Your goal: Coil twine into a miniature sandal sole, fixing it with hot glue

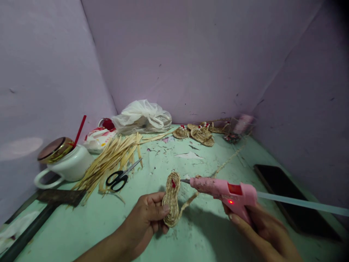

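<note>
Over a pale green tabletop (148,174), the left hand (148,214) pinches a coiled straw piece (172,198) near the center while the right hand (259,227) grips a pink glue gun (215,186), its nozzle (185,181) just beside the piece's far right edge. Scissors (124,173) lie left; bead-trimmed woven items (201,135) sit far off.

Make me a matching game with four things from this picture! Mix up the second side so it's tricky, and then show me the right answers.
Things:
1. Glue gun
2. Braided piece
3. Scissors
4. Mug

Clues:
A. White
B. Held in the left hand
C. Held in the right hand
D. Black-handled

Right pairs: 1-C, 2-B, 3-D, 4-A
</note>
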`<action>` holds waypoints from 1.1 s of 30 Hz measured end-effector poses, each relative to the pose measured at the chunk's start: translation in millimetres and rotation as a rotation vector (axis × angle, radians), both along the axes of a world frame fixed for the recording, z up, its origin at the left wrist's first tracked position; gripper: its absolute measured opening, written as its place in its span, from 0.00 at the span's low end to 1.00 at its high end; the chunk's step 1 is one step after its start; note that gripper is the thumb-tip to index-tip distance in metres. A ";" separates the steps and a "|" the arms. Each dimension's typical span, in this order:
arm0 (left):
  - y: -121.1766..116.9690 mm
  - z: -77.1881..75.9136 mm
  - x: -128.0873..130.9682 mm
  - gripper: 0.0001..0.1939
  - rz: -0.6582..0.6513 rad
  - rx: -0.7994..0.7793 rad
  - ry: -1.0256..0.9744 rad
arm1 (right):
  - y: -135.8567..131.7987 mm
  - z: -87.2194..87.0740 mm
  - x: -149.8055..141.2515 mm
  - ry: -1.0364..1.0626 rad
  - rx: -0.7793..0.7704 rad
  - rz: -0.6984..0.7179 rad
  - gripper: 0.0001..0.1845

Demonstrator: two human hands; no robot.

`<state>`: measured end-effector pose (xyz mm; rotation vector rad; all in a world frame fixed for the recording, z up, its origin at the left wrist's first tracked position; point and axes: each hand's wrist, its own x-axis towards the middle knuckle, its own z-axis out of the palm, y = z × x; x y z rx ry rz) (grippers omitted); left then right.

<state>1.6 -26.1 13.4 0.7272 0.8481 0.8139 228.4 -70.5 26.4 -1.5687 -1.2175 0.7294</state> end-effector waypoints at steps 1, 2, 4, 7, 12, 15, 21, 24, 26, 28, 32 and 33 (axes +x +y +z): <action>-0.3 -0.1 -0.2 0.17 -0.001 -0.003 0.001 | 0.4 0.2 0.9 0.001 0.001 0.002 0.13; -0.7 0.0 -0.3 0.17 -0.003 -0.004 0.002 | 1.0 0.3 2.3 0.002 0.002 0.011 0.13; -1.2 0.6 -0.2 0.17 -0.008 -0.004 0.000 | 2.4 -0.2 6.4 -0.013 -0.003 0.061 0.13; -0.9 2.2 0.9 0.17 -0.002 0.001 -0.004 | 2.8 -4.1 11.7 -0.064 -0.034 0.143 0.14; 0.8 2.9 1.7 0.17 0.040 -0.032 0.000 | -1.8 -13.8 10.8 -0.084 -0.032 -0.029 0.20; 1.0 2.0 0.5 0.17 0.051 -0.058 -0.008 | -2.7 -15.6 10.3 -0.105 -0.026 0.009 0.19; 0.8 1.4 -0.6 0.16 0.037 -0.043 -0.013 | -1.5 -13.5 9.4 -0.057 -0.030 0.001 0.19; 0.5 1.5 -0.5 0.15 0.023 -0.021 -0.009 | 1.3 -8.5 11.8 -0.065 -0.030 0.109 0.16; 0.1 1.7 -0.3 0.15 0.012 -0.013 -0.002 | 3.3 -4.8 15.1 -0.108 -0.018 0.190 0.14; -0.5 2.1 0.1 0.16 0.000 -0.006 0.009 | 4.4 -1.9 17.4 -0.137 -0.017 0.220 0.12; -1.1 3.0 0.7 0.16 -0.015 0.022 0.022 | 3.5 1.6 15.4 -0.094 -0.023 0.127 0.14; -1.0 3.2 0.8 0.16 -0.014 0.029 0.026 | 3.1 2.1 14.5 -0.079 -0.023 0.123 0.14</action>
